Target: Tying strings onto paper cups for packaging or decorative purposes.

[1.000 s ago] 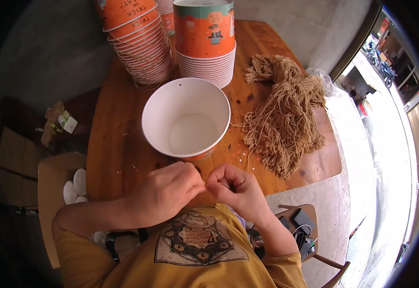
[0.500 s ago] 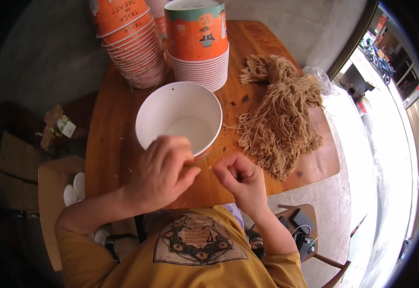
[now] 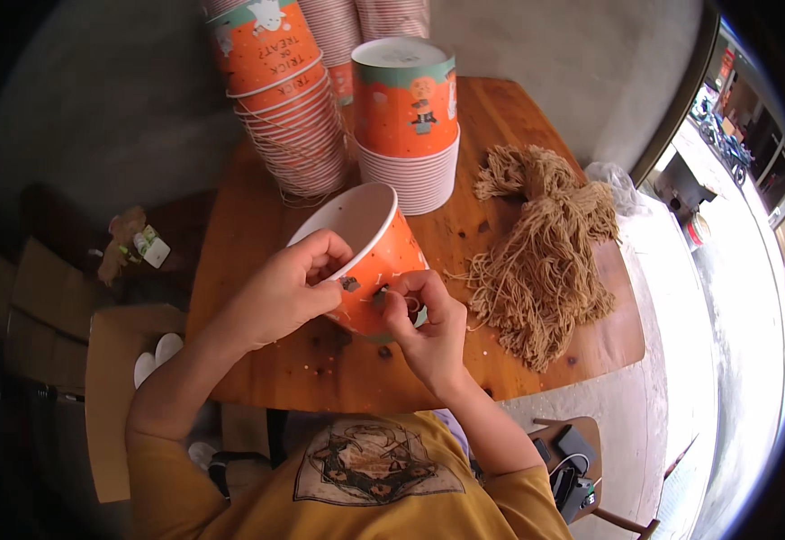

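A single orange paper bucket (image 3: pixel 376 270) with a white inside is tilted on the table, its mouth turned up and to the left. My left hand (image 3: pixel 289 292) grips the near rim, fingers inside and thumb on the outer wall. Against the printed outer side, my right hand (image 3: pixel 430 328) is closed in a pinch on what looks like a thin piece of string (image 3: pixel 413 304), mostly covered by the fingers. To the right lies a heap of tan strings (image 3: pixel 550 261).
Behind the bucket stand an upside-down stack of orange buckets (image 3: pixel 408 108) and a leaning stack (image 3: pixel 289 117) with strings hanging from it. More stacks rise behind. The wooden table (image 3: pixel 257 378) ends near my waist. A cardboard box (image 3: pixel 113 405) is at left, a chair holding dark devices (image 3: pixel 577 450) at right.
The bucket has tipped from upright, showing its orange side. My left hand has taken hold of its rim, and my right hand has moved up against its outer wall. The view has shifted.
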Demonstrator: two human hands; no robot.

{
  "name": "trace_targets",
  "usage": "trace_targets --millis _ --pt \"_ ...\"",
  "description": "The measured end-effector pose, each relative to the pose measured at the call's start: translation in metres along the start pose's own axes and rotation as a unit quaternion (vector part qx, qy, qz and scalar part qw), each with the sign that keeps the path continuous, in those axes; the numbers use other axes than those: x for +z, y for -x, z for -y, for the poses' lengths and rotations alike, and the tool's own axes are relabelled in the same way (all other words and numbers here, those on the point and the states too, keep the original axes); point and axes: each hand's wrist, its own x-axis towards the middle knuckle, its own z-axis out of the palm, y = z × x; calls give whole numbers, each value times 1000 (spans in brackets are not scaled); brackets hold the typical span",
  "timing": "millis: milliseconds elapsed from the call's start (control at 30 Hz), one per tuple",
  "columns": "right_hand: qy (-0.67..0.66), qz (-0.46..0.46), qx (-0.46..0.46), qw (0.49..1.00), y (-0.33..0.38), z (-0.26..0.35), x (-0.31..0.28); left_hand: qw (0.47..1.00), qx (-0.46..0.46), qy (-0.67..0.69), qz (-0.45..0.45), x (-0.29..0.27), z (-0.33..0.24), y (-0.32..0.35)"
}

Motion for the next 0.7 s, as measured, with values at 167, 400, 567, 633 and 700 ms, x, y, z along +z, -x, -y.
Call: trace_targets --millis 167,400,567,633,700 --pt "-9 6 11 1000 -10 6 9 999 0 45 6 -13 -2 3" --pt "-23 11 42 999 -15 5 8 997 -16 70 40 -23 -1 -2" --pt "-16 30 73 997 -19 2 7 1000 22 13 18 -28 9 -5" --pt "-19 25 64 997 -21 -5 6 998 45 -48 -3 -25 11 -5" --pt "-22 20 56 998 -22 -6 7 995 87 -50 -24 -19 13 -4"
